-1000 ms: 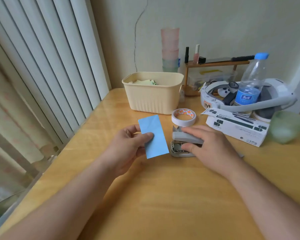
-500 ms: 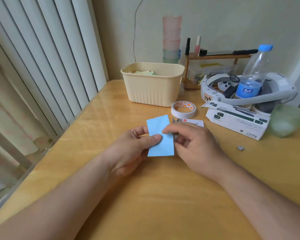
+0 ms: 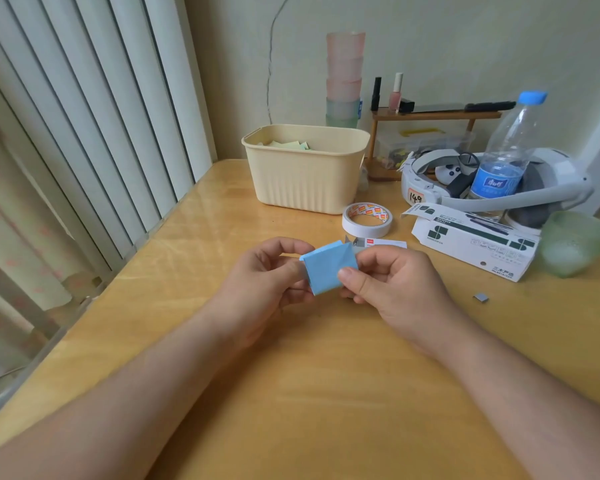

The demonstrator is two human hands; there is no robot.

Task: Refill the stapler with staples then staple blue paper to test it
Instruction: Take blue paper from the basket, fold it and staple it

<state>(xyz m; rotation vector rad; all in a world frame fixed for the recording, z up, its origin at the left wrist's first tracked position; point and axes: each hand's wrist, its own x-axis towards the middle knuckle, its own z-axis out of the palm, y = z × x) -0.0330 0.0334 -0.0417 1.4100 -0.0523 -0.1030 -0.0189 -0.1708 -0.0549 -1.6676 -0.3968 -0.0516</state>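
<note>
We hold one folded blue paper (image 3: 329, 270) over the middle of the table (image 3: 291, 393), clear of its surface. Our left hand (image 3: 267, 289) pinches the paper's left edge between thumb and fingers. Our right hand (image 3: 392, 289) grips the right edge, thumb pressed on the front face. Both hands are closed on the paper.

The stapler cannot be identified with certainty: a small grey part (image 3: 352, 244) shows just behind the paper at 12 o'clock, mostly hidden by paper and right-hand fingers. Touching it is one small white box with a red label (image 3: 381, 242).

Around the paper, clock directions taken from it:
- 12 o'clock, near: one tape roll (image 3: 367, 220).
- 12 o'clock, farther: one cream basket (image 3: 305, 171) holding pale paper slips; count not readable.
- 12 o'clock, at the wall: one stack of cups (image 3: 344, 81), pink above green.
- 1 o'clock: one small wooden shelf (image 3: 433, 116) carrying two upright small bottles and dark flat items.
- 2 o'clock: one white carton (image 3: 475, 247), one headset (image 3: 492, 188), one water bottle (image 3: 506, 150) standing inside the headset band.
- 3 o'clock, far edge: one frosted green cup (image 3: 572, 244).
- 3 o'clock, well apart: one staple strip (image 3: 481, 297) lying loose on the table.
- 9 o'clock: vertical blinds (image 3: 84, 116) along the table's left side.
</note>
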